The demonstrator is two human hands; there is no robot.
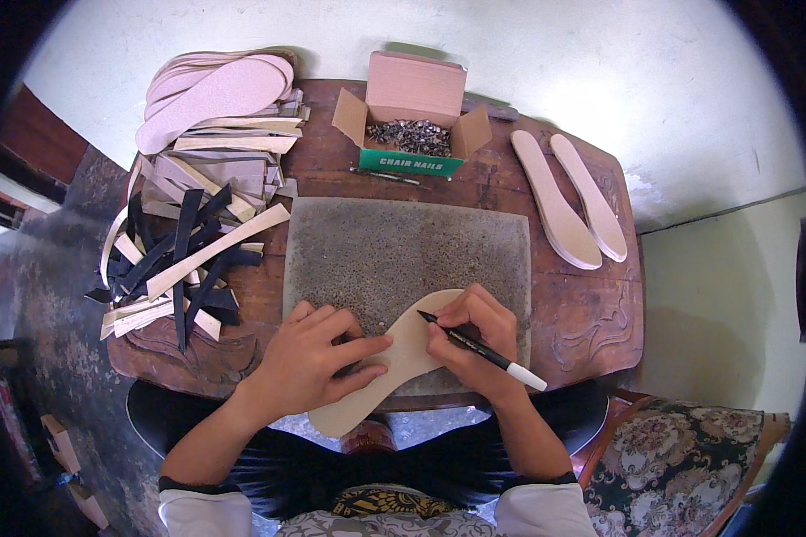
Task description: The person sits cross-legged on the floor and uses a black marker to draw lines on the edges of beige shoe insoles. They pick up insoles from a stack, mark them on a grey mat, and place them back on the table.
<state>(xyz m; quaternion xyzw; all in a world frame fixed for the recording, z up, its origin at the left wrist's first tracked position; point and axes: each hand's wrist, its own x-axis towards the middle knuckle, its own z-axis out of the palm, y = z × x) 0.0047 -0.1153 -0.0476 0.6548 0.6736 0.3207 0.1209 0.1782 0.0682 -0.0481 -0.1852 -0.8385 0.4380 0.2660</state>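
Observation:
A beige shoe insole (354, 405) lies at a slant over the near edge of a dark speckled board (403, 246), its lower end sticking out past the table. My left hand (318, 358) rests on its left side, fingers spread, with the index finger and thumb tips pressing on the surface. Pinched in my right hand (481, 345) is a black marker pen (484, 351) with a white end. Its dark tip points left and meets or hovers just over the insole's upper part; I cannot tell which. My right hand covers part of the insole's right edge.
An open green box (412, 163) of small metal nails stands at the back. Two finished-looking soles (555, 201) lie at the right. Pink insoles (215, 98) are stacked back left, above piled black and cream strips (188, 259). A thin tool (390, 176) lies before the box.

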